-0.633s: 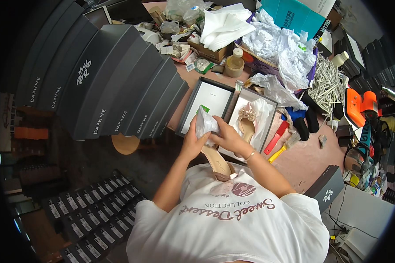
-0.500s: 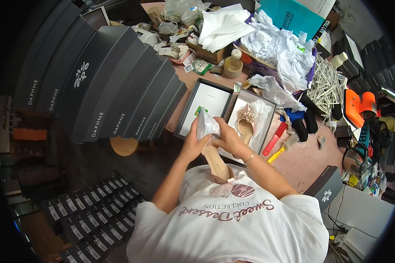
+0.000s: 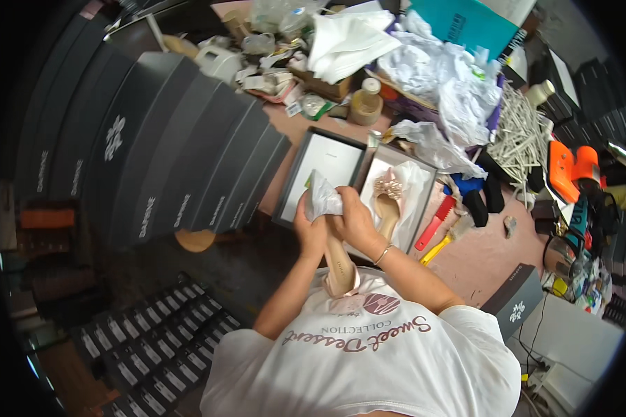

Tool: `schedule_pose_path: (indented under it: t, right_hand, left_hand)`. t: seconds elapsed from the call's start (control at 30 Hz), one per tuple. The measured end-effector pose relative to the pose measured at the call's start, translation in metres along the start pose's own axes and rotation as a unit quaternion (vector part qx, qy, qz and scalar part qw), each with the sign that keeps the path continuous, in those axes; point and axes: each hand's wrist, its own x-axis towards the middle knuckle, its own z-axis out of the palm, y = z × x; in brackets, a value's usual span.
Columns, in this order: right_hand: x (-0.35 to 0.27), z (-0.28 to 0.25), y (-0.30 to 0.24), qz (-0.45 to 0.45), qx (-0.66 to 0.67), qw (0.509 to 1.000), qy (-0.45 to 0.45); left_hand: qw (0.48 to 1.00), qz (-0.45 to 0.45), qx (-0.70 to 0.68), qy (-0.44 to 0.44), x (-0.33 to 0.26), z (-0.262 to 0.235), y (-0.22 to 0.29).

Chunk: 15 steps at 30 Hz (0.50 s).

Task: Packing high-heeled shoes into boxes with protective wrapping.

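Note:
A beige shoe (image 3: 340, 264) is held close to my chest, its heel end toward my shirt. White tissue paper (image 3: 323, 197) covers its toe end. My left hand (image 3: 309, 228) is closed around the left side of the wrapped toe. On the other side, my right hand (image 3: 358, 221) grips the shoe and the paper, fingers bent over them. Just beyond lies an open grey shoebox (image 3: 419, 217) lined with tissue, holding a matching shoe (image 3: 388, 201) with a jewelled ornament at its toe. Left of it lies a dark-rimmed tray, apparently the box lid (image 3: 335, 157).
Tall stacks of dark shoeboxes (image 3: 153, 139) rise on the left. A red brush (image 3: 435, 222) and a yellow-handled brush (image 3: 438, 248) lie right of the shoebox. Behind stand a bottle (image 3: 366, 104) and a heap of crumpled tissue (image 3: 438, 76). An orange tool (image 3: 565, 171) sits far right.
My hands and the shoe have shifted slightly; the shoe's heel end has swung a little left. My left fingers now wrap further around the tissue-covered toe.

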Motion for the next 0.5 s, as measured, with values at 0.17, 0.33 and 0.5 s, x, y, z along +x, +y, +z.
schedule_pose_path:
  t: [0.17,0.33,0.5]
  right_hand:
    - [-0.001,-0.003,0.014,0.023,0.052,0.998,-0.016]
    - [0.022,-0.040,0.023,-0.020,0.040,0.998,-0.053]
    - [0.043,-0.144,0.083,0.020,-0.318,0.932,0.171]
  left_hand:
    - [0.973,0.109,0.189,-0.070,-0.002,-0.003,0.034]
    - [0.976,0.079,0.138,-0.146,0.061,0.007,-0.007]
    - [0.897,0.179,0.351,-0.201,0.118,0.004,0.019]
